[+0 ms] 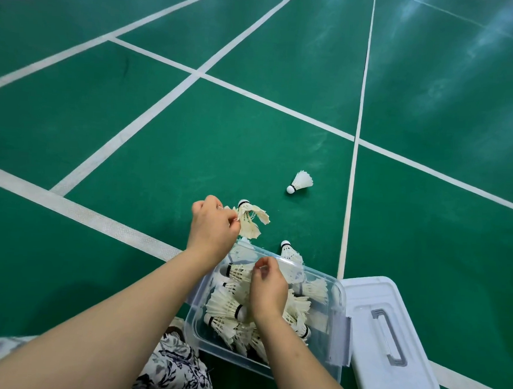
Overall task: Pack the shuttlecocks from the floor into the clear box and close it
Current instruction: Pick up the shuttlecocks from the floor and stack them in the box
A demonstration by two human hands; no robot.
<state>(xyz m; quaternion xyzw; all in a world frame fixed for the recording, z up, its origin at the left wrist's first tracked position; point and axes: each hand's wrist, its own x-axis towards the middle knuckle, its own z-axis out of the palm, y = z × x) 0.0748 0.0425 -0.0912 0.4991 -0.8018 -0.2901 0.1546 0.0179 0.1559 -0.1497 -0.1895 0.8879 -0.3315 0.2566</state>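
From the head camera, the left grip (pixel 212 227) is up over the green court floor (pixel 134 147), just beyond the clear box (pixel 194 306), thumb and fingers pinching the feathers of a battered shuttlecock (pixel 251 220) with its cork pointing away. The right grip (pixel 267 287) is low over the open box, fingers curled down among the pile of shuttlecocks (pixel 225 304) inside; whether it pinches one cannot be told. One clean shuttlecock (pixel 301 181) lies on the floor well beyond the box, near a white line. Another shuttlecock (pixel 288 250) stands cork-up at the box's far rim. The white lid (pixel 370 311) lies flat on the floor just right of the box, handle up. Patterned fabric (pixel 171 364) shows beside the box's near corner.
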